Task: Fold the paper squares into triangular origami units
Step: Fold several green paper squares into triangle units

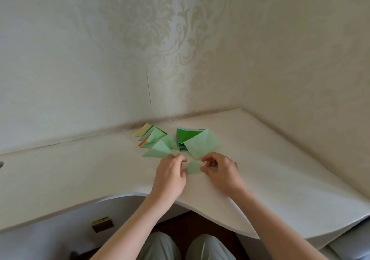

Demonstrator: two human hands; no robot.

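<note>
A small green paper triangle (193, 167) was pinched flat on the surface (280, 159) between both hands, the left hand (170, 176) at its left corner, the right hand (219, 169) at its right. A crease seemed in progress; pressing it sharp was judged next. Finished triangles (158, 143) and a stack of squares (185, 138) lay just behind.

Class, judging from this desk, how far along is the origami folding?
Done: several folded triangles lie fanned out near the wall. In hand: the left hand and right hand each pinch a side of a small green triangle. Left: a creased green square atop a paper stack.
</note>
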